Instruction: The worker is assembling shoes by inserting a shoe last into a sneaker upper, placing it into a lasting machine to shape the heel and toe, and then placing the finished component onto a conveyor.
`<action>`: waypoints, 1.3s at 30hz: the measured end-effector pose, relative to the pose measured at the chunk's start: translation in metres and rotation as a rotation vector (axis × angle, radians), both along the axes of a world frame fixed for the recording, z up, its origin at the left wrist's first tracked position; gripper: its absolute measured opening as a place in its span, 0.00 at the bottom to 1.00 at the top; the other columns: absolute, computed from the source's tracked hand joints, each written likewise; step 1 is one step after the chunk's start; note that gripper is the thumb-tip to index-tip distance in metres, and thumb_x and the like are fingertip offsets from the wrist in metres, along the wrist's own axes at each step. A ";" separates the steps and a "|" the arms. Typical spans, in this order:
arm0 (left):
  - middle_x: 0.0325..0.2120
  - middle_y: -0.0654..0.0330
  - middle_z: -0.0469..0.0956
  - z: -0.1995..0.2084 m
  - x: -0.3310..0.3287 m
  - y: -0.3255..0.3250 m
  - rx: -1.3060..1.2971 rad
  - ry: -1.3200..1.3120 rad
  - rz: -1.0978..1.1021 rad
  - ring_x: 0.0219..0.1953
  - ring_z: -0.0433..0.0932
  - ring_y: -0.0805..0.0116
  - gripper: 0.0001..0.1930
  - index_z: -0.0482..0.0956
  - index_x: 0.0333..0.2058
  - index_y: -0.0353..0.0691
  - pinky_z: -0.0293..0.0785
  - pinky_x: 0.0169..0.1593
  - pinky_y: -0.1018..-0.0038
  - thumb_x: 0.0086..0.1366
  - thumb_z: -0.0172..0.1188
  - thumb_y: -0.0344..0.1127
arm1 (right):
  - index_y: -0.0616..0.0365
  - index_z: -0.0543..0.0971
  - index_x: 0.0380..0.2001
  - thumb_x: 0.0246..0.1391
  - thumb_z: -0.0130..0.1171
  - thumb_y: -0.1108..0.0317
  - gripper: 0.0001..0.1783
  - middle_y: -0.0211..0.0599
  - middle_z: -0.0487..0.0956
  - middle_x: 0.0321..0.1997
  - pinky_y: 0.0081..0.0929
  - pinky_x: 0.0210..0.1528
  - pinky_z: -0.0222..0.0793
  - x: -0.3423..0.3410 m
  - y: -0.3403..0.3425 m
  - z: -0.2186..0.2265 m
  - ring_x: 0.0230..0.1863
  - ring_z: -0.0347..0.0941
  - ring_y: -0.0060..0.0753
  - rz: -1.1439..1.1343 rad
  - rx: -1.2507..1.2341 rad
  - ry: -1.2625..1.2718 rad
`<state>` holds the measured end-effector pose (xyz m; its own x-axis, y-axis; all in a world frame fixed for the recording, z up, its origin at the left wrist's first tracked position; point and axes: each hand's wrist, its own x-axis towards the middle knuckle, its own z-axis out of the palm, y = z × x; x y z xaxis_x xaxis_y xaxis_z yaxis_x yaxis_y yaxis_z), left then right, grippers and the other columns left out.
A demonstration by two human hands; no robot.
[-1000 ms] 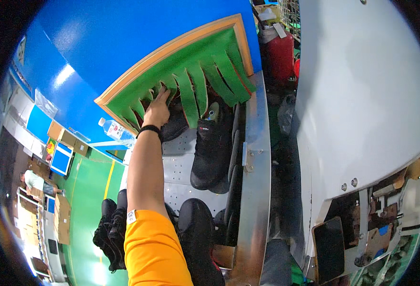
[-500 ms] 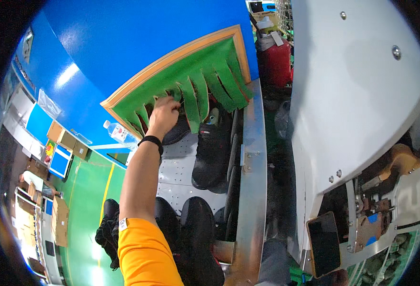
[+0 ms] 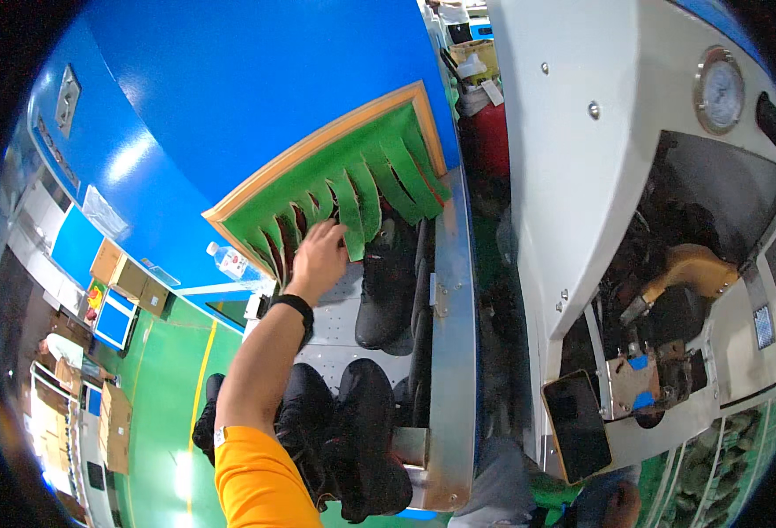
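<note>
My left hand (image 3: pixel 319 260) is at the hanging green curtain strips (image 3: pixel 346 202), its fingers loosely bent and apart, with nothing visible in them. To its right a black shoe (image 3: pixel 384 304) lies on the perforated grey plate (image 3: pixel 331 330), its far end under the strips. Nearer to me stand two more black shoes: one (image 3: pixel 366 431) beside the metal edge, the other (image 3: pixel 304 400) partly covered by my forearm. A further black shoe (image 3: pixel 205 418) shows left of my arm. What lies behind the curtain is hidden. My right hand is not in view.
A wooden frame (image 3: pixel 318 145) borders the curtain on the blue housing (image 3: pixel 256 70). A metal rail (image 3: pixel 451 352) runs along the right. Beyond it stands a white machine (image 3: pixel 573 158) with a gauge (image 3: pixel 720 91) and a phone (image 3: pixel 577 427). A plastic bottle (image 3: pixel 228 261) stands left.
My left hand has drawn back a little from the strips. The dark shoe that was under it no longer shows in front of the curtain. The view has shifted to the right.
</note>
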<state>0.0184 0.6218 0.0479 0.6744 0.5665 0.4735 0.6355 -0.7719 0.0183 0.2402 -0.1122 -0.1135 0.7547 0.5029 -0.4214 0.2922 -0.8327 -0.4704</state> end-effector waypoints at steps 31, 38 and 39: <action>0.48 0.45 0.82 0.035 -0.085 -0.085 -0.531 0.243 -0.114 0.47 0.81 0.59 0.32 0.72 0.59 0.25 0.79 0.47 0.64 0.65 0.65 0.45 | 0.54 0.79 0.37 0.56 0.60 0.64 0.08 0.48 0.79 0.33 0.47 0.37 0.72 0.012 -0.036 -0.066 0.35 0.76 0.54 -0.069 0.482 -0.294; 0.43 0.48 0.84 0.085 -0.067 -0.159 -0.838 -0.226 -0.046 0.36 0.81 0.60 0.25 0.79 0.56 0.30 0.80 0.38 0.67 0.71 0.62 0.47 | 0.53 0.81 0.41 0.56 0.59 0.64 0.11 0.42 0.82 0.39 0.47 0.42 0.75 -0.004 -0.056 -0.074 0.41 0.79 0.50 -0.268 0.486 -0.318; 0.44 0.47 0.83 0.082 -0.058 -0.147 -0.829 -0.194 -0.049 0.36 0.81 0.59 0.26 0.78 0.56 0.30 0.79 0.39 0.67 0.71 0.62 0.47 | 0.53 0.81 0.41 0.56 0.59 0.64 0.11 0.42 0.82 0.39 0.47 0.42 0.75 -0.004 -0.059 -0.070 0.41 0.79 0.50 -0.291 0.483 -0.319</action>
